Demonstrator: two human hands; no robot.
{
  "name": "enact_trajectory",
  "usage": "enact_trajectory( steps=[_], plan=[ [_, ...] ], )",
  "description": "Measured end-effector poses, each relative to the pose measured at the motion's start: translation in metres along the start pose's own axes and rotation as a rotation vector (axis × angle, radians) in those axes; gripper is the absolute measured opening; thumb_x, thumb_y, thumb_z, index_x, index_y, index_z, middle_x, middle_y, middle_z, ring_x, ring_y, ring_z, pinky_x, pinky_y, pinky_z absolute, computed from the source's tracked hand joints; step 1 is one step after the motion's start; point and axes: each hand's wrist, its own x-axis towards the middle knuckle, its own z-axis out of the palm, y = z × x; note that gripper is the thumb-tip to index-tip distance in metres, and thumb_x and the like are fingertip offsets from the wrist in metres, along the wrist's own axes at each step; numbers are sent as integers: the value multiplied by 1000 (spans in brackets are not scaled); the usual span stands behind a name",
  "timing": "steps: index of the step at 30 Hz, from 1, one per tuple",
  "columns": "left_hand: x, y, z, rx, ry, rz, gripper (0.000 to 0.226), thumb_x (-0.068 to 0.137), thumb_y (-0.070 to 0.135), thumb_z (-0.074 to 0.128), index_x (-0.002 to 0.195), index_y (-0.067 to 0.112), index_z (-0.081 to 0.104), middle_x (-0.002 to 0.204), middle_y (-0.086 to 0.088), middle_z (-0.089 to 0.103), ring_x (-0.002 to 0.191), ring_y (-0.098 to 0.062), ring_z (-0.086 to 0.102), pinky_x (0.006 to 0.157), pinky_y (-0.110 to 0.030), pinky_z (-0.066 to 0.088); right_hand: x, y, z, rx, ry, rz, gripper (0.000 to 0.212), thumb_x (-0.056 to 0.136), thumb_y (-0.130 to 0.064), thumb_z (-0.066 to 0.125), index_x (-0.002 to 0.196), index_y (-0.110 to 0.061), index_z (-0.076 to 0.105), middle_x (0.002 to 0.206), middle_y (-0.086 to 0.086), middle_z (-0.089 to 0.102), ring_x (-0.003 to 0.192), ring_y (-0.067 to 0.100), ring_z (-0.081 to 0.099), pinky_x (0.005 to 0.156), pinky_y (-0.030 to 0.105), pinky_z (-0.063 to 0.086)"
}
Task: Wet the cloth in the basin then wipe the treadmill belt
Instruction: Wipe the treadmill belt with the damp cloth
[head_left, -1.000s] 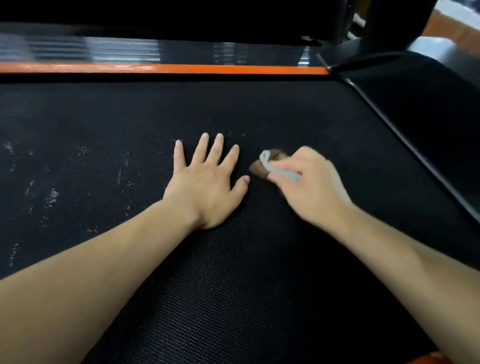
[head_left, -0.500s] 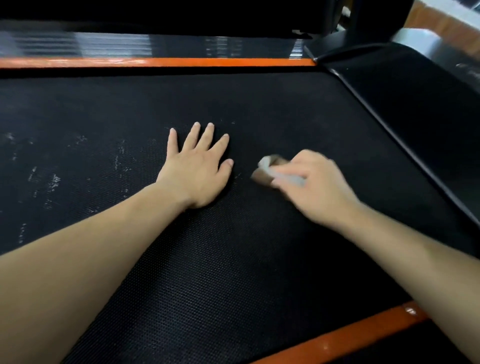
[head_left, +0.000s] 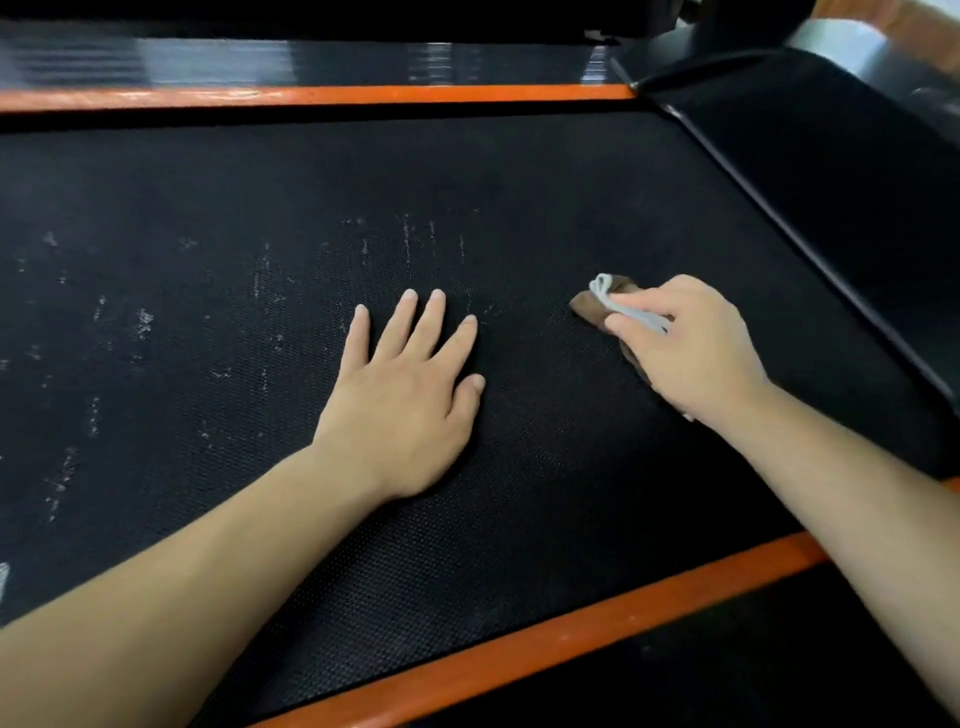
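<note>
Head view, looking down. A black, fine-textured treadmill belt fills most of the frame. The left hand lies palm down at centre frame, fingers straight and slightly spread, flat on the belt and holding nothing. The right hand, right of centre, has its fingers curled over a small crumpled brown cloth and presses it against the belt. Only the cloth's forward end shows past the fingertips, and the rest is hidden under the hand. A thin white loop attached to the cloth runs back across the index finger. The two hands are near each other but apart, with bare belt between them. Whitish scuff marks are scattered over the left half of the belt, and a few more sit just above the left hand's fingertips. An orange strip borders the belt along the upper edge of the frame, with a glossy black panel behind it. A second orange strip runs diagonally across the lower right. A black side cover occupies the upper right, separated from the belt by a raised dark edge. Both forearms are bare.
</note>
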Motion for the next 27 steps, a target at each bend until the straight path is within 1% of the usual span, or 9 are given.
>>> enact_trajectory(
  steps=[3,7,12,15,17,19,21,24,27],
  plan=[
    [3,-1,2,13,0,12,69,95,52,6,161,30,10,170,-2,-2,156,-22,-12,123,-54,-9,-30,-20,8,0,-8,-71,26,87,-43,64,112,-50,65,92,-1,57,90,28,61,82,44,50],
    [1,-2,2,16,12,16,69,96,51,8,161,28,11,170,-4,0,156,-23,-9,123,-54,-8,-78,-44,-2,82,-250,-293,22,85,-41,68,106,-46,74,92,-10,58,91,17,55,85,45,43],
    [1,-2,2,-4,2,22,61,104,47,16,161,27,11,170,-4,-1,156,-23,-11,123,-54,-9,-43,-19,-16,21,-129,-28,22,87,-44,65,88,-66,64,95,-9,57,93,24,61,90,52,49],
    [1,-2,3,5,19,20,61,103,47,17,161,27,13,170,-4,1,156,-23,-9,123,-54,-9,-83,-38,-4,97,-185,-84,21,77,-58,61,94,-70,63,98,-12,57,99,23,58,91,45,48],
    [1,-2,2,6,22,19,62,103,47,17,161,26,13,170,-4,1,156,-23,-9,123,-54,-8,-101,-45,-4,162,-272,-193,20,82,-50,71,98,-61,69,98,-18,56,102,15,52,94,41,43],
    [1,-2,2,4,25,18,62,102,47,17,161,26,13,170,-4,1,156,-23,-9,123,-53,-8,-94,-39,-13,137,-355,-238,27,84,-41,75,90,-66,65,95,-21,55,101,9,48,96,37,39],
    [0,-2,2,2,23,16,62,102,47,16,161,27,13,170,-4,1,156,-22,-9,124,-52,-9,-75,-25,-25,80,-326,-218,34,82,-44,74,79,-74,59,94,-20,57,98,8,51,94,35,40],
    [0,-2,4,-3,29,12,62,103,47,17,161,27,13,170,-4,1,156,-22,-8,124,-52,-9,-68,-10,-35,132,-213,-72,22,78,-49,71,76,-70,62,94,-20,59,90,0,58,80,21,41],
    [2,-1,5,2,41,4,61,104,47,19,161,27,14,170,-4,2,156,-22,-7,124,-52,-8,-88,-21,-28,157,-356,-204,20,73,-55,73,78,-71,62,96,-21,60,95,1,55,89,26,41]
  ],
)
